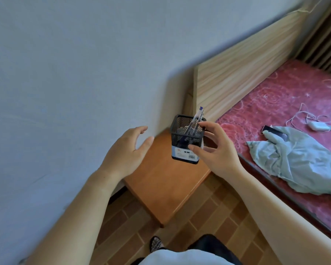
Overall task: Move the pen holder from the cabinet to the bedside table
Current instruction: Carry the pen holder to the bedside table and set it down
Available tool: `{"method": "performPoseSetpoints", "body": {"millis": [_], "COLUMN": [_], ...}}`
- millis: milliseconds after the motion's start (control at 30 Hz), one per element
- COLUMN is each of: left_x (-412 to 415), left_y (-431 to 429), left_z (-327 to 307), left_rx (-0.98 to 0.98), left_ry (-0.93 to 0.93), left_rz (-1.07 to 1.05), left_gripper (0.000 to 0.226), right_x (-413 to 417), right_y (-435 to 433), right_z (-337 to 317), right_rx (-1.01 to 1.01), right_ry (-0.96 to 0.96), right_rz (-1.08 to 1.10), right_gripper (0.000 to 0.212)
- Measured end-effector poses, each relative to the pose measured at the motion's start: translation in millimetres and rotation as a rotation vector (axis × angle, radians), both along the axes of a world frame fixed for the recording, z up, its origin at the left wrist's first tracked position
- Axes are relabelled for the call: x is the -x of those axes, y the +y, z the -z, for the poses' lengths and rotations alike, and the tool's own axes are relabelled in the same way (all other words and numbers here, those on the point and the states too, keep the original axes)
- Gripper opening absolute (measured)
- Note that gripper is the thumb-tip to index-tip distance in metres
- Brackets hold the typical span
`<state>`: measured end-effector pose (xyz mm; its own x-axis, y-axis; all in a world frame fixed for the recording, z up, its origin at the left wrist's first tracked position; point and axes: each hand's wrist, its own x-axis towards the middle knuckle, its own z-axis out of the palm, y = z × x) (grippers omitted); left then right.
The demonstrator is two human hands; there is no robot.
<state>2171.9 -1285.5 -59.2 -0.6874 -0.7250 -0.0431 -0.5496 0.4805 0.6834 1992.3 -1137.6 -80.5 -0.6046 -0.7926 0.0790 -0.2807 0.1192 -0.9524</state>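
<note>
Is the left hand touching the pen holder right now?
Apart. The head view shows the left hand open, with bare bedside table visible between its fingertips and the pen holder.

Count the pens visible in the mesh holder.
2 pens, side by side, leaning against the far right corner of the pen holder, tips up past the rim. The right hand grips the holder; mesh and dark contents may hide more.

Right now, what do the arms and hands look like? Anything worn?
Two bare human arms. Left hand and right hand carry no gloves, rings, watch or bands, and no sleeves show up to the frame edge. No cables or markings.
</note>
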Motion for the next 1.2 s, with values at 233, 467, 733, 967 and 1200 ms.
{"method": "performPoseSetpoints", "body": {"millis": [233,467,733,967,1200], "left_x": [60,132,197,204,209], "left_y": [-46,-69,-90,-107,-119], "left_z": [17,47,102,183,297], "left_rx": [-0.006,-0.065,-0.155,-0.204,-0.155], "left_ry": [0.01,-0.011,-0.057,-0.139,-0.261], "left_rz": [-0.046,-0.256,-0.445,-0.432,-0.414], "left_gripper": [0.048,0.047,0.045,0.045,0.049], "right_x": [73,170,248,249,249], "right_y": [-60,-127,-188,-217,-244], "right_z": [13,41,105,195,303], "right_rx": [-0.078,-0.147,-0.26,-0.32,-0.269], "right_ry": [0.045,0.049,0.056,0.015,0.033], "right_rz": [-0.113,-0.374,-0.58,-0.615,-0.592], "right_gripper": [0.053,0.055,0.055,0.056,0.057]}}
